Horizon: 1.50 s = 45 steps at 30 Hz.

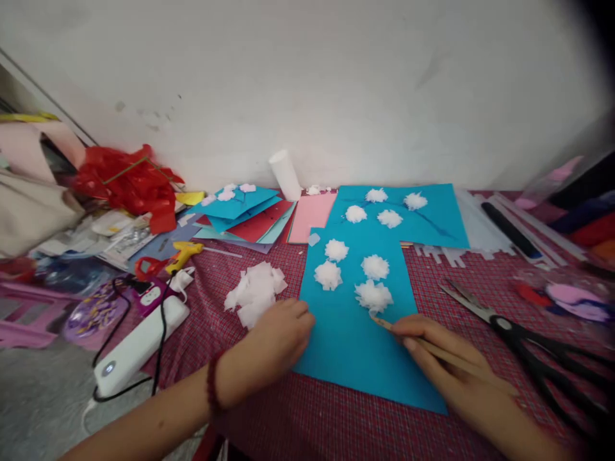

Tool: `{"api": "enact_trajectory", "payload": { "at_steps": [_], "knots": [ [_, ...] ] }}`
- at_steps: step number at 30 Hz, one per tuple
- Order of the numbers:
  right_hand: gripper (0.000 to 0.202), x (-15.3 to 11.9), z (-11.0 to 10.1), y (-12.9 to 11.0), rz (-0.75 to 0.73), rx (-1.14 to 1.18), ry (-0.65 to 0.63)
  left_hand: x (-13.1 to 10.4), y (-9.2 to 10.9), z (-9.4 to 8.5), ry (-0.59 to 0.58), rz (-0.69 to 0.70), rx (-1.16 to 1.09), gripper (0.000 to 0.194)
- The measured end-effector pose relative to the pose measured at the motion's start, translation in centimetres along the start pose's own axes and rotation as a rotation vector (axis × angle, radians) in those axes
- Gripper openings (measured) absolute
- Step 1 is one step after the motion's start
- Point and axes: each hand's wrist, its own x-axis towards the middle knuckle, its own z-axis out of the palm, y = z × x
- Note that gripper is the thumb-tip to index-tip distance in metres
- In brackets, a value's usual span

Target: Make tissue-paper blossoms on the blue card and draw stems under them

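My right hand (446, 362) grips a thin wooden stick (435, 349) like a pen. Its tip meets a small white scrap at the lower edge of a ruffled white paper flower (373, 294). That flower sits with several others on a blue sheet of paper (355, 352). At the sheet's left edge rests my left hand (281, 333), fingers curled together; whatever they may hold is hidden. Just beyond that hand lies a pile of white tissue paper pieces (257, 288).
Behind is another blue sheet (432, 224) with white flowers and a painted branch. Large black-handled scissors (504, 325) lie open at right. To the left are a yellow glue gun (184, 255), a white power strip (139, 346) with cords, and folded cards (240, 208). A wall (307, 83) closes the back.
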Motion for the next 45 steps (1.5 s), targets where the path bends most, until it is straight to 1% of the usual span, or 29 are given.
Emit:
{"api": "enact_trajectory", "payload": {
  "at_steps": [1,2,3,4,5,7,9,11,13,14,16,17,19,21,22,23,25,26,28,30,32,36,41,43,45],
  "knots": [
    [0.016,0.0,0.3,-0.1,-0.033,0.006,-0.015,-0.6,-1.5,-0.3,0.028,-0.049,0.018,0.015],
    [0.017,0.1,0.5,-0.1,-0.053,0.007,-0.025,-0.9,-3.1,-0.5,0.09,-0.103,0.039,0.018],
    [0.018,0.1,0.7,-0.1,-0.06,0.005,-0.031,-0.9,-4.8,-0.8,0.134,-0.13,0.04,0.015],
    [0.018,0.2,0.8,-0.1,-0.064,0.002,-0.032,-0.7,-6.5,-1.0,0.207,-0.141,0.041,0.017],
    [0.019,0.3,0.9,-0.1,-0.067,-0.001,-0.033,-0.3,-8.0,-1.2,0.252,-0.133,0.053,0.024],
    [0.02,0.4,0.9,-0.1,-0.076,-0.002,-0.026,0.7,-10.3,-1.4,0.291,-0.126,0.065,0.037],
    [0.021,0.5,0.9,-0.1,-0.084,0.002,-0.022,1.7,-11.8,-1.4,0.26,-0.113,0.061,0.039],
    [0.022,0.6,0.9,-0.3,-0.087,0.01,-0.024,2.3,-12.6,-1.3,0.207,-0.083,0.05,0.027],
    [0.022,0.6,0.8,-0.5,-0.094,0.024,-0.019,2.7,-13.1,-1.4,0.19,-0.04,0.042,0.012],
    [0.021,0.6,0.8,-0.5,-0.1,0.036,-0.012,2.9,-13.2,-1.5,0.205,-0.018,0.032,0.013],
    [0.02,0.7,0.7,-0.6,-0.1,0.049,0.016,3.2,-12.9,-2.0,0.239,0.024,-0.017,0.018],
    [0.019,0.7,0.7,-0.6,-0.081,0.041,0.035,3.3,-12.3,-2.3,0.266,0.026,-0.052,0.019],
    [0.019,0.6,0.5,-0.6,-0.029,0.018,0.071,3.6,-10.2,-2.7,0.38,0.015,-0.115,0.019],
    [0.019,0.6,0.4,-0.6,0.015,0.003,0.09,3.9,-7.1,-2.6,0.473,0.004,-0.138,0.015],
    [0.019,0.6,0.3,-0.6,0.025,0.004,0.096,4.2,-5.3,-2.3,0.518,-0.007,-0.124,0.015],
    [0.018,0.6,0.3,-0.6,0.029,0.006,0.098,4.5,-3.6,-1.8,0.567,0.012,-0.095,0.014],
    [0.018,0.6,0.3,-0.7,0.036,0.007,0.101,5.2,-0.7,-0.2,0.535,0.121,-0.047,0.013],
    [0.018,0.6,0.3,-0.7,0.038,0.005,0.105,5.6,0.4,0.7,0.506,0.172,-0.022,0.014],
    [0.018,0.7,0.2,-0.8,0.04,-0.003,0.113,6.5,1.7,2.3,0.461,0.282,0.059,0.016],
    [0.018,0.8,0.2,-0.8,0.044,-0.008,0.117,7.2,2.1,3.5,0.43,0.381,0.14,0.016],
    [0.018,0.8,0.1,-0.8,0.048,-0.002,0.113,7.7,2.0,4.0,0.406,0.436,0.175,0.016],
    [0.017,0.6,-0.1,-0.8,0.049,0.033,0.113,8.1,1.7,4.0,0.392,0.447,0.152,0.015],
    [0.014,0.3,-0.2,-1.1,0.03,0.111,0.179,8.0,1.7,4.1,0.378,0.456,0.122,0.016],
    [0.014,0.3,-0.1,-1.3,0.014,0.134,0.171,8.0,1.7,4.3,0.374,0.449,0.104,0.016],
    [0.015,0.4,0.0,-1.4,0.008,0.132,0.135,8.1,1.7,4.4,0.364,0.439,0.087,0.016]
  ]
}}
